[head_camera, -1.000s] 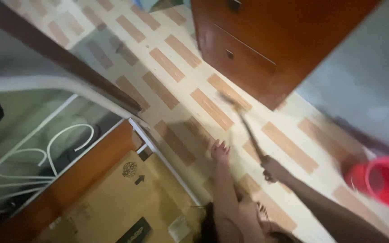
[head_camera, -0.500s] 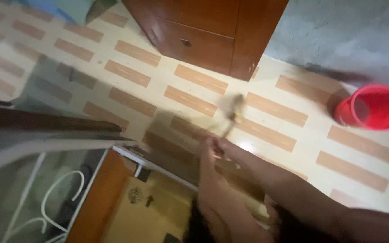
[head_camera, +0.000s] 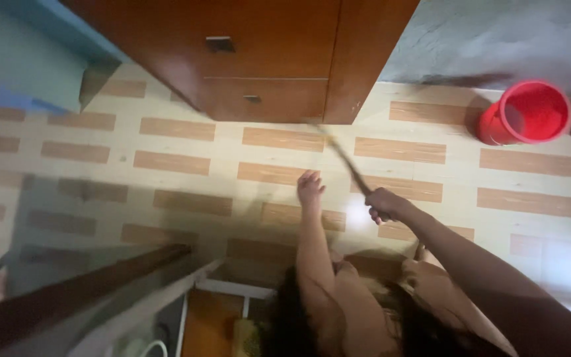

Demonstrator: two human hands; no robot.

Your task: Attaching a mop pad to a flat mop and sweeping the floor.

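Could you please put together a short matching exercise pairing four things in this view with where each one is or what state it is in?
Things:
1. right hand
2. left hand
3. red bucket
4. wooden cabinet

Places or states:
A. stands on the tiled floor at the far right, by the grey wall
B. closed around a thin dark stick
C. at the top of the view, with two drawer fronts showing
D. open and empty, fingers spread above the floor

Pairs: 1-B, 2-D, 3-A, 4-C
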